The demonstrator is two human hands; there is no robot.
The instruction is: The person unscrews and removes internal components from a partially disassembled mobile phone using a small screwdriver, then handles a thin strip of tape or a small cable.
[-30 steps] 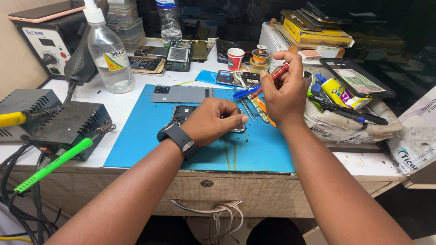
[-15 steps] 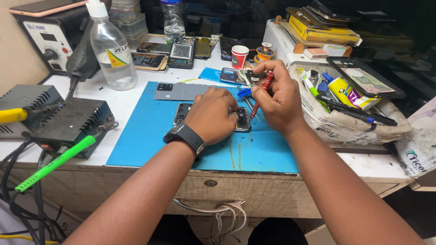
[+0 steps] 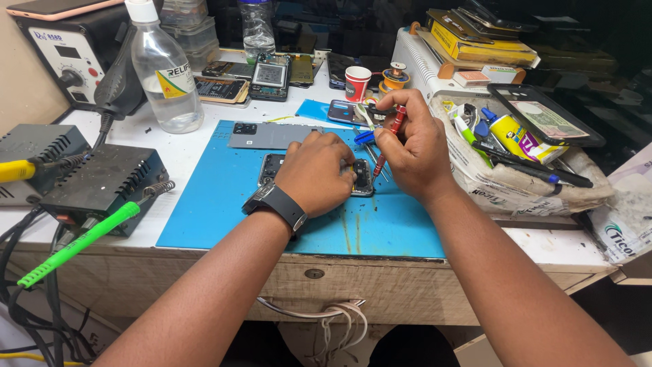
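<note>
An opened dark phone (image 3: 272,166) lies on the blue work mat (image 3: 224,204), mostly hidden under my left hand (image 3: 316,173), which presses down on it. A black watch sits on that wrist. My right hand (image 3: 411,146) grips a red-handled screwdriver (image 3: 394,122) nearly upright, its tip down on the phone's right end (image 3: 363,180). A grey phone back cover (image 3: 268,134) lies on the mat just beyond the phone.
A clear liquid bottle (image 3: 163,71), a soldering station (image 3: 61,51) and a black power unit (image 3: 102,180) with a green-handled iron (image 3: 81,241) stand at left. Several phones and parts, a small red cup (image 3: 356,83) and a cluttered bag of tools (image 3: 516,156) sit behind and right.
My right hand has come down from above the mat and brought the screwdriver tip onto the phone. My left hand has stayed on the phone.
</note>
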